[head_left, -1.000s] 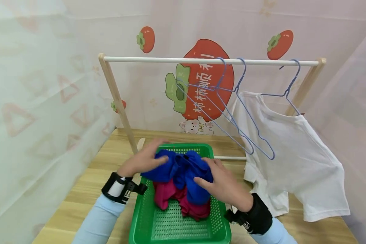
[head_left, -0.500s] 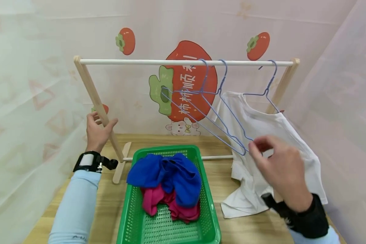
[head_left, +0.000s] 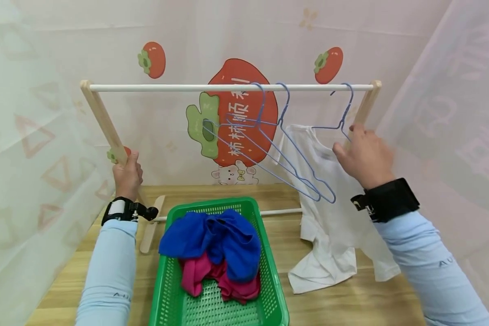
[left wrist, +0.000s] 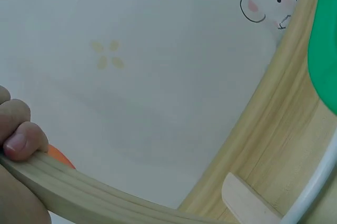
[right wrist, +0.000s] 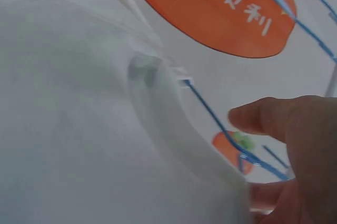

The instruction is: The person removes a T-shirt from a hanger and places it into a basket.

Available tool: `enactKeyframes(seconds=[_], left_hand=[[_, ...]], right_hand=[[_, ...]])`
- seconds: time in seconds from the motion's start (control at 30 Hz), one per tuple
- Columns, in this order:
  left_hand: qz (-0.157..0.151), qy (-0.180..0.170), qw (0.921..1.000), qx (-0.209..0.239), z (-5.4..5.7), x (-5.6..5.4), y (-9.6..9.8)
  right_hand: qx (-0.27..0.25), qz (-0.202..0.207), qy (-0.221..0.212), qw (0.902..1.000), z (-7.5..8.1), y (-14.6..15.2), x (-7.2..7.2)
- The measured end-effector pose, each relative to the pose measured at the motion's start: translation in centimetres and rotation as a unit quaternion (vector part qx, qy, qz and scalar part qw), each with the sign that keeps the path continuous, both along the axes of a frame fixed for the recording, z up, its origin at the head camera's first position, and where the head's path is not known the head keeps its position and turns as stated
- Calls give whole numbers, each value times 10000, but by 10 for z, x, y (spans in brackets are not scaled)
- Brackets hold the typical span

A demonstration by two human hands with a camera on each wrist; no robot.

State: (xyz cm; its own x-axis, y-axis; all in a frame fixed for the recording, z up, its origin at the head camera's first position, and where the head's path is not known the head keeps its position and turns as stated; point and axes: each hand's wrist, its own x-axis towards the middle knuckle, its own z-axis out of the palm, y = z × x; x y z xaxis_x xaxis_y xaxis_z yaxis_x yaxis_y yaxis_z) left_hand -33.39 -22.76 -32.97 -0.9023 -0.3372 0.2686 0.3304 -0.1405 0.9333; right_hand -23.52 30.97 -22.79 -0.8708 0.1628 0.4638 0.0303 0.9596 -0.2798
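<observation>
In the head view my left hand [head_left: 127,176] grips the left wooden post [head_left: 106,120] of a clothes rack. The left wrist view shows fingers [left wrist: 23,140] curled over this post. My right hand [head_left: 366,156] is at the right post [head_left: 366,106], beside a blue hanger [head_left: 343,115] that bears a white T-shirt [head_left: 330,181]. Its thumb and fingers stand apart in the right wrist view, near the shirt's neckline; whether they touch the post is hidden. Two bare blue hangers [head_left: 283,122] hang from the white rod [head_left: 167,88], further left.
A green basket [head_left: 275,276] stands on the wooden table [head_left: 309,308] between the arms. Inside lie a blue garment [head_left: 212,240] and a magenta one [head_left: 195,274]. A white lower bar [head_left: 281,211] runs behind it. A printed curtain [head_left: 171,149] closes off the back.
Both hands have left the blue garment in the basket. The left went to the left post and now grips it. The right moved up past the hangers to the right post. The view shifted.
</observation>
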Motion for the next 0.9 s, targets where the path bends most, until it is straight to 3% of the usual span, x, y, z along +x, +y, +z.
enactKeyframes(seconds=[0.13,0.27,0.47,0.77,0.9], left_hand=[[124,-6,9998,-168,-4,5,1],[50,-1,9994,-341,-7,4,5],[177,109,9982,-558,-4,3,-6],[81,43,9984,-554,-4,0,-10],[-5,68,9982,-594,-5,-1,-12]], right_hand=[[-257,155,0,9996,-9,-2,-14],[-257,80,240,9994,-15,2,-22],[-230,-59,469,9986,-7,-4,-29],[104,-93,638,9979,32,4,1],[295,-96,762,9966,37,11,24]])
